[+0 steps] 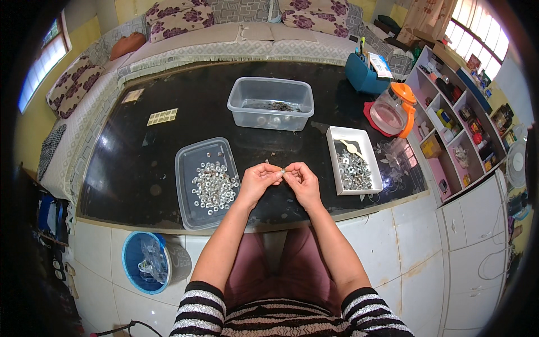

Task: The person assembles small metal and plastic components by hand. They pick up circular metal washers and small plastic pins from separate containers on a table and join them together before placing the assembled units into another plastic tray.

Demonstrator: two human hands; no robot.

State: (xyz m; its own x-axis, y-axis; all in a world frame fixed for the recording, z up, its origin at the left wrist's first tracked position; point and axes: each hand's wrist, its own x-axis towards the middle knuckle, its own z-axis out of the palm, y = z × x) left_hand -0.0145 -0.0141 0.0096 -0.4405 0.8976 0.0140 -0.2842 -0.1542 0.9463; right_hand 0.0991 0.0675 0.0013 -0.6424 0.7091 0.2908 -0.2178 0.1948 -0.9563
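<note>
Both hands meet over the near edge of a black table (pixel 185 101), fingertips pinched together. Between them is a tiny metal piece, mostly covered by the fingers; its kind I cannot make out. My left hand (pixel 259 181) is closed on one side of it, my right hand (pixel 302 182) on the other. Beside the left hand, a clear plastic lid (pixel 188 210) lies with many small silvery ring-shaped parts (pixel 215 185). To the right, a white open box (pixel 370 190) contains a heap of small metal parts (pixel 353 171) and a cream plastic spoon (pixel 352 147).
Beyond my hands stands a clear plastic tub (pixel 269 119) with small dark pieces inside. At the right are a glass jug with orange lid (pixel 393 109) and a teal holder (pixel 365 76). A blue-rimmed bin (pixel 149 263) stands on the floor at left. Shelves (pixel 449 121) line the right.
</note>
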